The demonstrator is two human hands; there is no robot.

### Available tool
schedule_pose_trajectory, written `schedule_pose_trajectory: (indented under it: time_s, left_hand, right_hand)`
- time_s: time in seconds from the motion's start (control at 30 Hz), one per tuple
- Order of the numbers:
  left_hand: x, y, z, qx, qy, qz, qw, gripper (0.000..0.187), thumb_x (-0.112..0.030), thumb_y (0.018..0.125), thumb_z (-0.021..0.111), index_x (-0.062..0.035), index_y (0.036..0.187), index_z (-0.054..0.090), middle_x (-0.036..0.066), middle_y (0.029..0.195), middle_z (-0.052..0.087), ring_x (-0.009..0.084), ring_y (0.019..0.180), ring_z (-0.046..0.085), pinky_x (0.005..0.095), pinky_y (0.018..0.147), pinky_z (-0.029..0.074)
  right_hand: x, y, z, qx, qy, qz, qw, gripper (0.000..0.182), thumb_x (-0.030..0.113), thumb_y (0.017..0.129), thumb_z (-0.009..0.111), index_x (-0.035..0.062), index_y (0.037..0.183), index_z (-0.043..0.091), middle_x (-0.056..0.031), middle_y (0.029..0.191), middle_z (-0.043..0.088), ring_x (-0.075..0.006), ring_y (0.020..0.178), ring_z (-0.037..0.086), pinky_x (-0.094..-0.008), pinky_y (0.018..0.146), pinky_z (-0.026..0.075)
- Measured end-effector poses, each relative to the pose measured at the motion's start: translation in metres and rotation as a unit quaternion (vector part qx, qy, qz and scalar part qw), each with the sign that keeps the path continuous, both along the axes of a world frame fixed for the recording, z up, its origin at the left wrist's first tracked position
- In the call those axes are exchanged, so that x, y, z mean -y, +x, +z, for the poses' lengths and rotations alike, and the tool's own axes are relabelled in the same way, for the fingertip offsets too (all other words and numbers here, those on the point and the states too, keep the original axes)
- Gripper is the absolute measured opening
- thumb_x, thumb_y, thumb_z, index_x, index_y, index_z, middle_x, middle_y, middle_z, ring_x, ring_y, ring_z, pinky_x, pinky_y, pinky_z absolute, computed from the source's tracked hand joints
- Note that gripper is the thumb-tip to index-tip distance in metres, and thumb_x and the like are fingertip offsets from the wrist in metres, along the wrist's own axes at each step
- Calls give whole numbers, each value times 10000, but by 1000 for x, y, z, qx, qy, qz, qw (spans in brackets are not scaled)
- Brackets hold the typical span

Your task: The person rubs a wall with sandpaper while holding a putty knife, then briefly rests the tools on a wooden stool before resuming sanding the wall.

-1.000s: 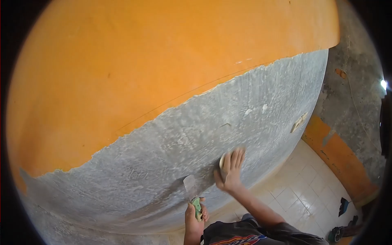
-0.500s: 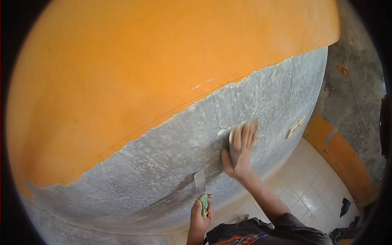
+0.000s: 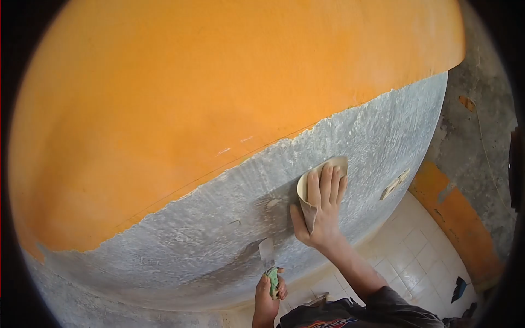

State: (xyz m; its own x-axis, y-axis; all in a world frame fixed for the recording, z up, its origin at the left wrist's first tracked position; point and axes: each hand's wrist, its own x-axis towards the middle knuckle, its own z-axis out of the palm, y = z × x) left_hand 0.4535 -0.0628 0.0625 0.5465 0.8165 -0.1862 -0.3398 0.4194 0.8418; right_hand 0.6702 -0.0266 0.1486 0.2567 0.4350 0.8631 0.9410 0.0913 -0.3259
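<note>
My right hand presses a curled beige sheet of sandpaper against the bare grey part of the wall. Its fingers lie over the sheet, which bends up around their left side, and the thumb sticks out to the left. Lower down, my left hand is closed around the green handle of a putty knife. The blade points upward, close in front of the grey surface; whether it touches cannot be made out.
Orange paint covers the upper wall, ending in a ragged edge. A wall socket plate sits to the right. Below lies a tiled floor with a dark object on it. Another wall, grey and orange, stands at right.
My right hand, blurred by motion before, is now sharp, and more of the sandpaper shows around it. The view has shifted slightly. My left hand keeps its hold on the putty knife.
</note>
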Motion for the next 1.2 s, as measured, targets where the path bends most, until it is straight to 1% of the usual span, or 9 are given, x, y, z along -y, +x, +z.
schedule_pose_trajectory:
  time_s: [0.27, 0.37, 0.43, 0.47, 0.5, 0.63, 0.87, 1.07, 1.2]
  left_hand:
    - [11, 12, -8, -2, -12, 35, 999, 525, -478, 967, 360, -9, 1166, 484, 13, 639, 429, 110, 541, 391, 265, 489, 325]
    - [15, 16, -10, 13, -33, 42, 998, 564, -491, 945, 415, 20, 1170, 488, 19, 643, 448, 105, 517, 404, 253, 476, 331]
    - [15, 19, -10, 17, -29, 40, 999, 569, -495, 943, 417, 18, 1178, 488, 16, 646, 450, 104, 518, 409, 253, 475, 333]
    - [16, 20, -10, 18, -29, 41, 999, 569, -495, 943, 417, 18, 1178, 488, 16, 646, 450, 104, 518, 409, 253, 475, 333]
    - [17, 21, -9, 17, -28, 44, 998, 572, -500, 941, 417, 16, 1178, 489, 15, 645, 449, 104, 519, 409, 252, 474, 332]
    - [19, 26, -8, -7, -11, 66, 998, 574, -509, 940, 412, 12, 1167, 496, 15, 641, 446, 104, 521, 405, 249, 473, 330]
    - [14, 34, 2, 3, -3, 48, 999, 564, -493, 951, 397, 17, 1167, 503, 16, 632, 445, 107, 521, 406, 252, 473, 330]
    - [10, 38, 7, -17, 18, 48, 999, 569, -496, 950, 397, 20, 1164, 502, 17, 632, 450, 104, 519, 402, 252, 472, 325]
    - [10, 46, 12, -14, 29, 42, 999, 570, -502, 949, 396, 17, 1157, 506, 19, 638, 456, 106, 520, 415, 250, 477, 335]
  right_hand:
    - [8, -12, -95, -1, -41, 9, 999, 654, 301, 778, 626, -30, 1309, 436, -341, 1374, 311, -529, 1300, 227, -687, 1009, 108]
    - [7, 7, -12, 13, -13, 2, 1000, 659, 307, 761, 638, 1, 1313, 450, -323, 1392, 299, -514, 1308, 220, -677, 1013, 117]
    - [3, 10, -5, 21, -11, -3, 1000, 665, 306, 752, 644, 2, 1311, 453, -322, 1397, 291, -510, 1312, 216, -676, 1015, 117]
    - [3, 11, -4, 29, -6, -8, 1000, 671, 306, 743, 649, 4, 1310, 456, -321, 1402, 283, -506, 1315, 212, -674, 1017, 116]
    - [7, 8, -19, 29, -35, 30, 999, 744, 212, 791, 615, -76, 1381, 265, -381, 1421, 180, -549, 1340, 90, -679, 1036, 38]
    - [20, -10, -97, 17, -100, 56, 993, 722, 213, 787, 615, -98, 1357, 300, -382, 1426, 165, -541, 1348, 70, -673, 1041, 28]
    - [12, 24, 21, 37, -18, 26, 999, 711, 205, 782, 601, -59, 1373, 308, -382, 1410, 208, -546, 1333, 135, -669, 1043, 55]
    - [34, 1, -84, -6, -154, 69, 986, 667, 238, 772, 614, -17, 1342, 380, -339, 1374, 293, -518, 1288, 242, -670, 1017, 135]
    - [18, 31, -19, -12, -53, -2, 999, 654, 260, 770, 621, -1, 1333, 415, -309, 1380, 313, -492, 1302, 242, -675, 1009, 148]
